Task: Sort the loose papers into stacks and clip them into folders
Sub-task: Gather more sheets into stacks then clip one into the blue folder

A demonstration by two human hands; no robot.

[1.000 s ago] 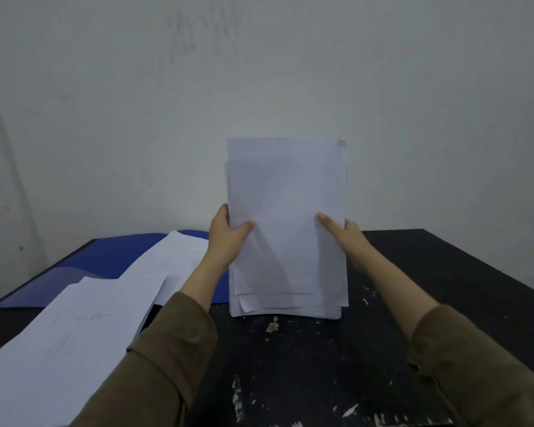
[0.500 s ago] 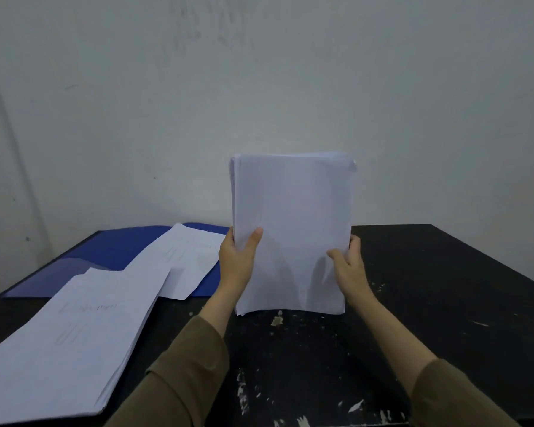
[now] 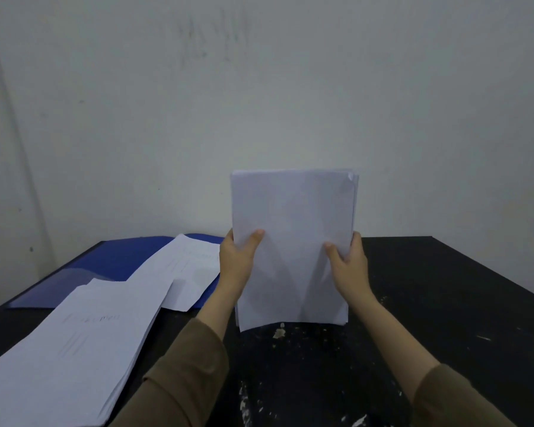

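Flat paper stack [image 3: 65, 349] at near left of black table [image 3: 444, 303]; blue folder [image 3: 114, 260] behind it, one loose sheet [image 3: 188, 266] overlapping; left hand [image 3: 236, 257] grips left edge of upright paper bundle [image 3: 293, 241], thumb in front; bundle's bottom edge on table; right hand [image 3: 348, 263] grips right edge likewise.

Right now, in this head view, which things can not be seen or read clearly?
- Far face of the upright paper stack: turned away from the camera.
- Fingers of the left hand and right hand: behind that stack, only thumbs show.
- Print on the near paper pile: too blurred to read.
- Blue folder: partly covered by loose sheets; any clip is not visible.
- Near pile's corner: cut off by the frame's left edge.
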